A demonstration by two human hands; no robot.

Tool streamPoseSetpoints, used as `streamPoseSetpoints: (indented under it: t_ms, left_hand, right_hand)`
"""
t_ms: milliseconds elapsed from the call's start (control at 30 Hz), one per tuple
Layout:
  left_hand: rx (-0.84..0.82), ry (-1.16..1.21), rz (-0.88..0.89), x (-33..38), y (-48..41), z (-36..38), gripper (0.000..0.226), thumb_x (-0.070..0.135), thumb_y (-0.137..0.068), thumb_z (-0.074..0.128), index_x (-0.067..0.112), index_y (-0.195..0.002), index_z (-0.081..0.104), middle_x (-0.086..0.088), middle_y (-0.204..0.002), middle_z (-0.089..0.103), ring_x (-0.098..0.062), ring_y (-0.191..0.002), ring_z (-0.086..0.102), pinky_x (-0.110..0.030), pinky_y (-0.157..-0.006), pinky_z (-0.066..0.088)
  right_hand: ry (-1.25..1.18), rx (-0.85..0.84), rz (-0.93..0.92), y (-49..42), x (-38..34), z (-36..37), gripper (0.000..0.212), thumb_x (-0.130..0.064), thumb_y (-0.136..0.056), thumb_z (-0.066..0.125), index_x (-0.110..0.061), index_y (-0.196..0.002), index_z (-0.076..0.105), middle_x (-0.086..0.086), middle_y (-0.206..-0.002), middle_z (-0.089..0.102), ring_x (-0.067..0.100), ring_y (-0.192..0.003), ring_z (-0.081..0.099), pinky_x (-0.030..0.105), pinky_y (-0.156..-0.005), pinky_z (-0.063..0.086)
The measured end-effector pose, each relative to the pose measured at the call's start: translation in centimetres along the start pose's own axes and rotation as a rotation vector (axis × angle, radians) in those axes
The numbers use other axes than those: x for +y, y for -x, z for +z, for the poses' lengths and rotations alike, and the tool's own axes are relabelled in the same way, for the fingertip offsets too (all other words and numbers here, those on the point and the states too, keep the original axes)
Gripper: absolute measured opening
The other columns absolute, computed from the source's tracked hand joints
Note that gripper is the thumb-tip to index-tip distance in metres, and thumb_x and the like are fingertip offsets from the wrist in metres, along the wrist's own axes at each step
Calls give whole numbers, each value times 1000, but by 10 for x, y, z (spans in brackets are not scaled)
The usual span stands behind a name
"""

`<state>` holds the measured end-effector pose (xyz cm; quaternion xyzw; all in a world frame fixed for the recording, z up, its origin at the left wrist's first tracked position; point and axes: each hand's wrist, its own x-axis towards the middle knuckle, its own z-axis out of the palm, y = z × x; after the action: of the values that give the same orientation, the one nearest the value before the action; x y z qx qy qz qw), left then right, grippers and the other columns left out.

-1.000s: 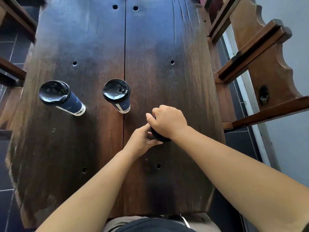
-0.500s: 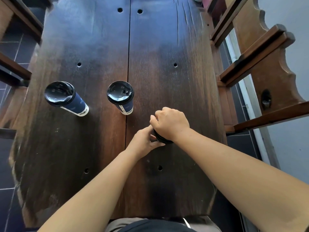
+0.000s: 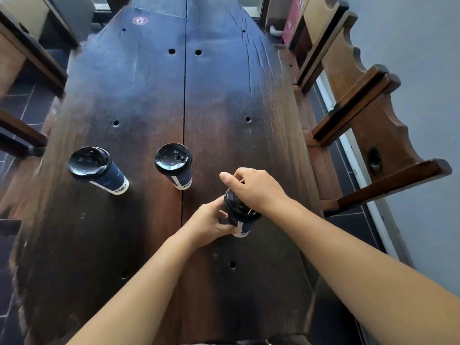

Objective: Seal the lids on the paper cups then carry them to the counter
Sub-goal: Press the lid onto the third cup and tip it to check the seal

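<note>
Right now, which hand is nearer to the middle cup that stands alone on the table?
Right. The right hand rests atop the held cup, its thumb reaching toward the middle cup. The left hand grips lower, farther away.

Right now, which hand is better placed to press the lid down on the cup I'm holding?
The right hand: it lies on top of the lid, while the left hand grips the side of the cup, steadying it.

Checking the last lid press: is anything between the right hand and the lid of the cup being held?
Nothing visible. The right hand rests directly on the black lid, while the left hand grips the held cup.
</note>
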<state>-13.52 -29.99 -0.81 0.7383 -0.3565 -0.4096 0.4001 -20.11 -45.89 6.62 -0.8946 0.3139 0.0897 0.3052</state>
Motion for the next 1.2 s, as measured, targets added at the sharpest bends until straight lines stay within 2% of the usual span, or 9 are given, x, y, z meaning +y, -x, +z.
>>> streamPoseSetpoints:
  t_ms: [133, 233, 300, 433, 533, 633, 767, 1100, 1200]
  left_hand:
    - [-2, 123, -9, 30, 16, -9, 65, 33, -71, 88, 55, -124, 57, 19, -114, 75, -9, -104, 71, -43, -93, 59]
    - [-2, 201, 37, 57, 33, -19, 63, 36, -73, 86, 49, -128, 58, 12, -122, 73, -21, -115, 68, -53, -95, 57]
    - [11, 238, 76, 77, 46, -28, 57, 39, -78, 84, 46, -129, 58, 9, -127, 71, -22, -119, 67, -53, -97, 56]
    - [48, 281, 153, 123, 72, -41, 55, 49, -81, 80, 44, -131, 58, 7, -126, 71, -24, -110, 71, -38, -90, 59]
    - [96, 294, 206, 149, 86, -46, 56, 47, -85, 77, 31, -135, 58, -2, -128, 71, -33, -111, 72, -51, -95, 58]
    - [152, 291, 238, 167, 97, -49, 57, 49, -86, 74, 25, -135, 60, -8, -125, 71, -39, -110, 71, -61, -92, 56]
    - [178, 280, 282, 188, 106, -51, 56, 52, -86, 72, 23, -133, 61, -6, -123, 73, -34, -103, 74, -59, -89, 58]
    - [183, 336, 292, 206, 107, -44, 53, 45, -87, 71, 15, -130, 63, -10, -123, 73, -37, -110, 72, -62, -95, 55]
    - [185, 358, 295, 206, 105, -40, 51, 44, -87, 71, 15, -129, 63, -9, -122, 74, -39, -111, 71, -62, -96, 54]
  right_hand:
    - [-343, -48, -33, 22, -11, -46, 50, -72, -88, 42, -27, -85, 64, -7, -87, 66, 16, -84, 62, 31, -70, 46]
    - [-645, -96, -34, 42, -16, -75, 56, -64, -79, 53, -22, -113, 68, -5, -111, 71, 12, -108, 64, 31, -91, 47]
    - [-757, -124, -82, 58, -20, -93, 60, -58, -78, 60, -22, -126, 63, 1, -122, 70, 13, -117, 63, 32, -101, 46]
    - [-849, -175, -168, 84, -35, -124, 61, -49, -80, 67, -22, -135, 58, 0, -127, 71, 12, -116, 66, 29, -92, 50]
    - [-901, -155, -201, 100, -48, -143, 64, -43, -81, 77, -16, -136, 57, 7, -130, 70, 25, -124, 65, 44, -103, 53]
    - [-1004, -127, -180, 113, -55, -156, 63, -41, -75, 72, -12, -130, 62, 17, -127, 71, 36, -121, 65, 56, -103, 50]
    - [-1055, -119, -207, 124, -60, -167, 54, -40, -84, 76, -6, -125, 66, 24, -123, 71, 33, -106, 67, 52, -95, 50]
    - [-1063, -97, -235, 131, -61, -179, 67, -51, -76, 68, -2, -121, 69, 19, -113, 76, 30, -99, 69, 47, -89, 51]
    - [-1100, -53, -228, 134, -58, -175, 59, -50, -84, 74, -7, -124, 66, 18, -117, 75, 33, -104, 70, 50, -92, 52]
